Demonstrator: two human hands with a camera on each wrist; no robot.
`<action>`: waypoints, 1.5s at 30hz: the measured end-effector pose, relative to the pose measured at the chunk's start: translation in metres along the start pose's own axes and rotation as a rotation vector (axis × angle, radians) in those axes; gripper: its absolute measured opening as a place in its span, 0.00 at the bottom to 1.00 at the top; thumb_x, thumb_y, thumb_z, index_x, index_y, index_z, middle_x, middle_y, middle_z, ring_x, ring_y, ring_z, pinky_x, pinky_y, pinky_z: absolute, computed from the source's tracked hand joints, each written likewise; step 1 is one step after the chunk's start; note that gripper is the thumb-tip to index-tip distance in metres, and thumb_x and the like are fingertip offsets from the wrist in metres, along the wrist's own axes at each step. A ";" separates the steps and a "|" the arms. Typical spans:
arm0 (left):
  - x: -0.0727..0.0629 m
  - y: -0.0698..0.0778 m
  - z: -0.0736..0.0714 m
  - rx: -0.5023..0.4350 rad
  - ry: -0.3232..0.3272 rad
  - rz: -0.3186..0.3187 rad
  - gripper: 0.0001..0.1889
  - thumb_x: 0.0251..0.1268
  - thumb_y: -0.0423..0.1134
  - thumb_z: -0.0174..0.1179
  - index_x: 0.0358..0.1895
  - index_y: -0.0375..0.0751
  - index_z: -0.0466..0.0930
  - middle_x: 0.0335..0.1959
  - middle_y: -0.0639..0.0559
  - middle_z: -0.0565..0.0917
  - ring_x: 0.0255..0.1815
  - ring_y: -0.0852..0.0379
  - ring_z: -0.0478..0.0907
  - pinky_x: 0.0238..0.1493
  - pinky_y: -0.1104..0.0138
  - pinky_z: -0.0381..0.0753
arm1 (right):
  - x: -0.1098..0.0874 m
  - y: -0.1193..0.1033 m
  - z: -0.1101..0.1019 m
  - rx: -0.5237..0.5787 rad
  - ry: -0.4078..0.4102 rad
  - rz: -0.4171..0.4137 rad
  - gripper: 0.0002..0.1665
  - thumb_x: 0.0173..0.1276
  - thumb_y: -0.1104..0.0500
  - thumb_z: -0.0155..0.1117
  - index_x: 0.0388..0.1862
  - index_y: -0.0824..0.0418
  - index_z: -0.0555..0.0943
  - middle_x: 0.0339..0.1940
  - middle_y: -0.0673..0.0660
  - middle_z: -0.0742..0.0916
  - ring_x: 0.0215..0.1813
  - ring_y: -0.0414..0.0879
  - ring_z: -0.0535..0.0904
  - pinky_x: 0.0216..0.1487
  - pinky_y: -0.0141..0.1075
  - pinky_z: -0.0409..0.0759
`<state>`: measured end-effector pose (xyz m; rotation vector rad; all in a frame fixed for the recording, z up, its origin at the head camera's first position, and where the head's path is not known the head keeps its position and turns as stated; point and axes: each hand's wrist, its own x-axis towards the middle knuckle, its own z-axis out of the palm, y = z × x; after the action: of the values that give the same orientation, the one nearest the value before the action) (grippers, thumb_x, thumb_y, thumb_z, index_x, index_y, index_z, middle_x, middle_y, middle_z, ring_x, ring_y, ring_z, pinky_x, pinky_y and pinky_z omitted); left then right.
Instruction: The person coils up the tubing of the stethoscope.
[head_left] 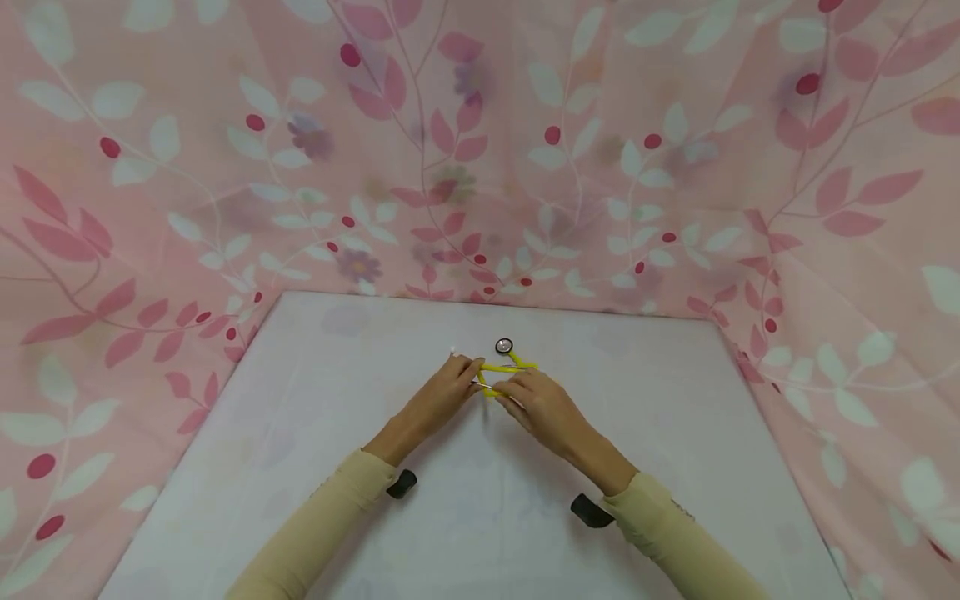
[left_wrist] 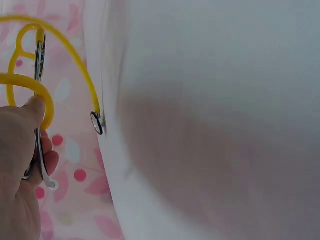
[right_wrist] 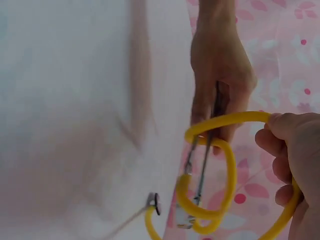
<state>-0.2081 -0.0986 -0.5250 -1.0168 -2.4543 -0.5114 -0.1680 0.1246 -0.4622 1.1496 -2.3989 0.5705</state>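
Note:
A stethoscope with yellow tubing [head_left: 504, 368] and metal ear tubes [right_wrist: 204, 170] is between the two hands over the white table. My left hand [head_left: 444, 390] grips the ear tubes, with a loop of tubing at its thumb; a whitish ear tip [left_wrist: 52, 185] sticks out below the fingers. In the right wrist view, my right hand [right_wrist: 306, 155] pinches the tubing between thumb and fingers, and another stretch runs under its curled fingers. The round chest piece [head_left: 504, 345] with its dark rim hangs at the tubing's end, beyond the hands.
The white table [head_left: 465, 533] reaches back to a pink curtain [head_left: 517, 150] with leaf and berry patterns, which also runs along both sides. Black camera mounts [head_left: 592, 512] show under the wrists, below the light sleeves [head_left: 330, 517].

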 end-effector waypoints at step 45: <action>0.010 0.034 -0.027 -0.160 -0.022 0.092 0.32 0.62 0.41 0.67 0.70 0.39 0.69 0.48 0.47 0.78 0.47 0.59 0.76 0.48 0.73 0.81 | -0.014 0.084 0.030 0.173 -0.083 0.304 0.11 0.65 0.60 0.68 0.46 0.60 0.88 0.31 0.55 0.88 0.31 0.46 0.78 0.33 0.36 0.80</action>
<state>-0.1831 -0.0832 -0.4914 -1.1989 -2.4030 -0.6780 -0.2324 0.1661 -0.5098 0.8929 -2.6607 0.8571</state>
